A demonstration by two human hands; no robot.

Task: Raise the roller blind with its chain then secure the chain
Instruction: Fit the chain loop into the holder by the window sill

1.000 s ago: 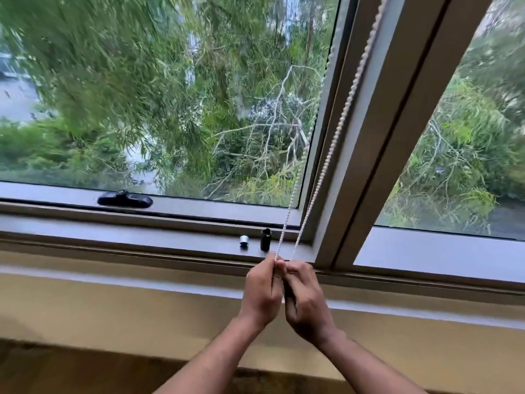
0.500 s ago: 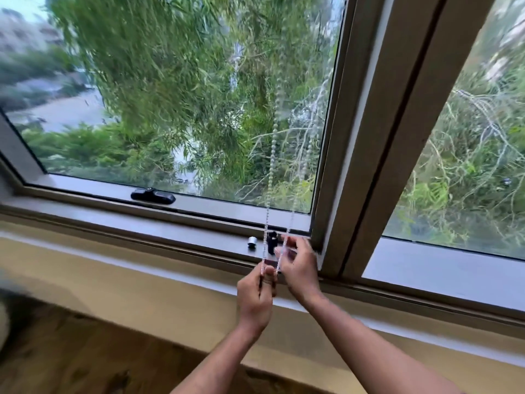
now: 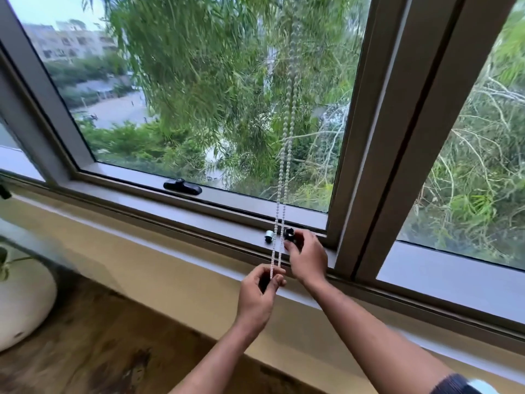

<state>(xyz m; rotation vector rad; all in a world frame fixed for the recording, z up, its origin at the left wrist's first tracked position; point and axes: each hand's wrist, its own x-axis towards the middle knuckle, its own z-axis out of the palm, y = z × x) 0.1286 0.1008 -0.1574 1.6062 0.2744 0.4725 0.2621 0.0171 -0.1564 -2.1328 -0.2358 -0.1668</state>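
A white bead chain (image 3: 285, 155) hangs in two strands in front of the window glass, down to the sill. My left hand (image 3: 260, 297) pinches the chain's bottom loop just below the sill edge. Up on the sill, my right hand (image 3: 308, 255) has its fingers closed around a small black chain holder (image 3: 289, 234). Beside it stands a small silver fitting (image 3: 268, 236). The roller blind itself is out of view above.
A black window latch (image 3: 182, 186) sits on the lower frame to the left. A thick grey mullion (image 3: 397, 132) rises right of the chain. A white round pot (image 3: 22, 302) stands at the lower left by the wooden floor.
My hands have separated: the right one moved up from the chain onto the black holder on the sill, while the left stayed on the chain's loop. The view swung left.
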